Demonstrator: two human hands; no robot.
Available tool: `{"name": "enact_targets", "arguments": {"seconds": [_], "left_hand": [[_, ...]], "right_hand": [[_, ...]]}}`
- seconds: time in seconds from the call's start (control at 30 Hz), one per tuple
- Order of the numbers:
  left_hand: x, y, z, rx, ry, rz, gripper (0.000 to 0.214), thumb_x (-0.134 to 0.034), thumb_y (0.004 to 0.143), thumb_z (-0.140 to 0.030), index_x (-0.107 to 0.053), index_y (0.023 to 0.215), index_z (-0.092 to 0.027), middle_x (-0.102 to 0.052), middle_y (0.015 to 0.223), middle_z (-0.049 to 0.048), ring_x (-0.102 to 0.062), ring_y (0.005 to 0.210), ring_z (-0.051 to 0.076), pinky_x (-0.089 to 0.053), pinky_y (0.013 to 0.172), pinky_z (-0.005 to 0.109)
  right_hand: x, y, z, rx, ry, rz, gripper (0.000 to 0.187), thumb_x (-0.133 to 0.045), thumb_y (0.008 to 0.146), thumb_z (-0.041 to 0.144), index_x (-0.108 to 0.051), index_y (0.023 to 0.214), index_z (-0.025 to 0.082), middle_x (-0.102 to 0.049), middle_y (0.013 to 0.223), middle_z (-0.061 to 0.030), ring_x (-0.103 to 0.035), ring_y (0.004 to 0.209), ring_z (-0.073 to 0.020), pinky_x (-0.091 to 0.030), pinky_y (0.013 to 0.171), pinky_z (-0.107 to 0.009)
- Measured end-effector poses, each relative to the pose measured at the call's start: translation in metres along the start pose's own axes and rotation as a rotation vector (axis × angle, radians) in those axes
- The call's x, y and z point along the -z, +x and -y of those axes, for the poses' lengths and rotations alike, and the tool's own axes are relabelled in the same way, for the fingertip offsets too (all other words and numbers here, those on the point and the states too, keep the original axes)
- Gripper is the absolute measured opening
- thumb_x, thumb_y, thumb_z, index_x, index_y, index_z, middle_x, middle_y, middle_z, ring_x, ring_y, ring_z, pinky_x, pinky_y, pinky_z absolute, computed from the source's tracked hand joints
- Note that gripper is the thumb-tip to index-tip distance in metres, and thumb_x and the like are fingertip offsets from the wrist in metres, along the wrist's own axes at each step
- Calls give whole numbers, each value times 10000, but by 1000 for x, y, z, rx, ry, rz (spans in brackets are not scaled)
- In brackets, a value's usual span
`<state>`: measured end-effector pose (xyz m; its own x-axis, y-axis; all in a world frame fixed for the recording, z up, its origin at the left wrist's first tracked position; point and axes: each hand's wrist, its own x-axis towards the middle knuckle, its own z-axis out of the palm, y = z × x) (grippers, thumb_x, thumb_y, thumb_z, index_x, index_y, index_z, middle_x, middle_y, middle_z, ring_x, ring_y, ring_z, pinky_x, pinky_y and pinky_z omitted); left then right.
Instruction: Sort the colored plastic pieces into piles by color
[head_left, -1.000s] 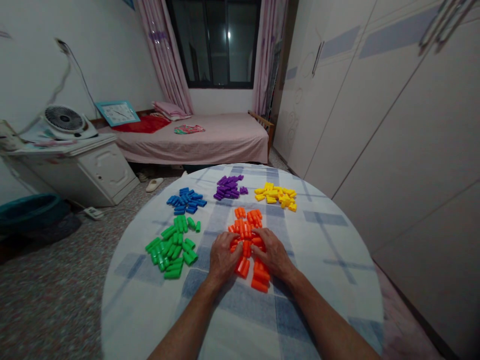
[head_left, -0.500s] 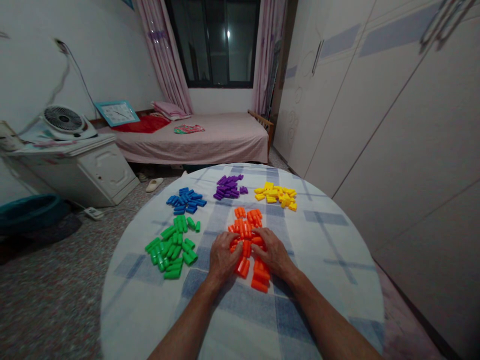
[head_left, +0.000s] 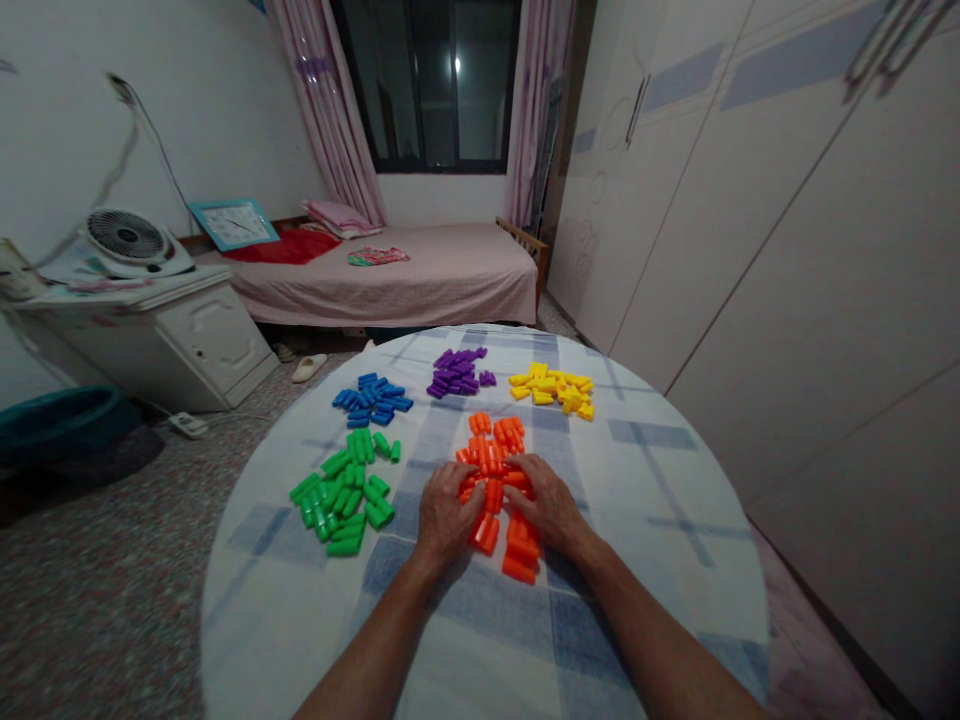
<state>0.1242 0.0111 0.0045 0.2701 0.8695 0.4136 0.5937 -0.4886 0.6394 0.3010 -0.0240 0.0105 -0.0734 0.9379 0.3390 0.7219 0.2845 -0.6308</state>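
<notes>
A pile of glossy orange plastic building blocks point(head_left: 491, 458) lies near the middle of the round table. My left hand point(head_left: 448, 510) rests against the pile's left side, thumb and fingers apart with orange pieces between them. From the right, my right hand point(head_left: 550, 503) cups the same pile, its thumb apart from its curved fingers. Both hands touch the blocks, and some pieces are hidden beneath the fingers. Left of my left hand sits a pile of green blocks point(head_left: 346, 500).
Farther back on the checked tablecloth point(head_left: 645, 560) are piles of blue blocks point(head_left: 373, 399), purple blocks point(head_left: 454, 374) and yellow blocks point(head_left: 551, 386). A bed point(head_left: 450, 275) stands beyond the table, a wardrobe point(head_left: 810, 270) on the right, and a cabinet point(head_left: 206, 335) with a fan point(head_left: 135, 240) on the left.
Hardly anything differs. The camera view has shifted very slightly, while both hands stay at the orange blocks and the piles keep their places.
</notes>
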Motion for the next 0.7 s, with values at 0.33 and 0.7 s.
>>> {"name": "enact_targets", "arguments": {"seconds": [0.33,0.7], "left_hand": [[1,-1,-2,-1,3,-4,165,-524,816,-224,-644,923,-189,-654,915,54,-580,893,210,-470,832,363],[2,0,-2,5,1,1,162,-525,813,-232,-642,919,-198,-653,899,49,-585,886,208,-470,829,362]], "right_hand": [[1,0,0,5,6,2,273,-530,846,239,-542,1112,181,-576,1094,-81,-533,1044,-196,-432,946,-374],[2,0,1,2,8,0,268,-527,843,234,-557,1106,194,-584,1086,-74,-543,1028,-189,-442,925,-369]]}}
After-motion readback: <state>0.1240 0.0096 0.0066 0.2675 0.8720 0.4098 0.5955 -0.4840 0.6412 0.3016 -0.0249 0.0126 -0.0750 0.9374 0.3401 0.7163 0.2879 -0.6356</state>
